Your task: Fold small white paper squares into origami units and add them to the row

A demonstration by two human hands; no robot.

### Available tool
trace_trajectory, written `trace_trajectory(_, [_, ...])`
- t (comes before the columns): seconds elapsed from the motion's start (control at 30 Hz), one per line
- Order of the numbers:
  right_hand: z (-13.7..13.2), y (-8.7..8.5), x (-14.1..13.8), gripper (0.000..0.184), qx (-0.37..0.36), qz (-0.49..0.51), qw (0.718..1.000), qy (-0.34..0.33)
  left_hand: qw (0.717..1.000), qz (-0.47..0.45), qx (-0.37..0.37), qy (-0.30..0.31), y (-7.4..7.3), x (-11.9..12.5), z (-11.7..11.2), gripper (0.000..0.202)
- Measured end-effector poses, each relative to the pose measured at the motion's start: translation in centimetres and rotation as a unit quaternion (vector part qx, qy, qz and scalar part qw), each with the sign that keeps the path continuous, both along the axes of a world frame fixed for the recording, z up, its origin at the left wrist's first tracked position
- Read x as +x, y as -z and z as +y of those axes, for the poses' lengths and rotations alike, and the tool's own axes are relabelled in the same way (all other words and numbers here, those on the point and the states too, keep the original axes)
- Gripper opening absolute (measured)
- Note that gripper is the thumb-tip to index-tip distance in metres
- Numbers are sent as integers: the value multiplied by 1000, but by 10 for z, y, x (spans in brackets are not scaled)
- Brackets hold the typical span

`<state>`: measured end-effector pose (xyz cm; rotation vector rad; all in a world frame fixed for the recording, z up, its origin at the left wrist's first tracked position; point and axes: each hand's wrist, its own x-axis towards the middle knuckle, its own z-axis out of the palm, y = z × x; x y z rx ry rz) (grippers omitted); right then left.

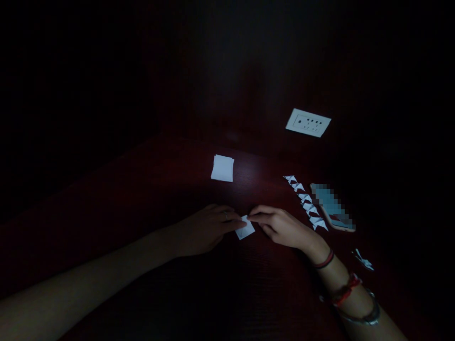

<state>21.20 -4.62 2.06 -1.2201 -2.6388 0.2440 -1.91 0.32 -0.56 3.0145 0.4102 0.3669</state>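
Observation:
A small white square of paper (246,231) lies on the dark red table between my hands, with a faint crease on it. My left hand (209,229), a ring on one finger, holds the paper down at its left side with its fingertips. From the other side, my right hand (282,228) has its fingers bent together at the paper's upper right edge. Fingertips cover part of the paper's upper edge. Bracelets circle my right wrist and forearm.
A stack of white paper squares (222,168) lies farther back. Right of my hands runs a row of folded white paper pieces (306,201), beside a phone (332,208). A small folded white piece (363,260) lies nearer, by my right forearm. A wall socket (308,122) sits behind.

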Motion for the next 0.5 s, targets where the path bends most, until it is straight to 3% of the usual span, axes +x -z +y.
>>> trace_trajectory(0.5, [0, -2, -1, 43, -28, 33, 999, -5, 1000, 1, -2, -18, 1, 2, -1, 54])
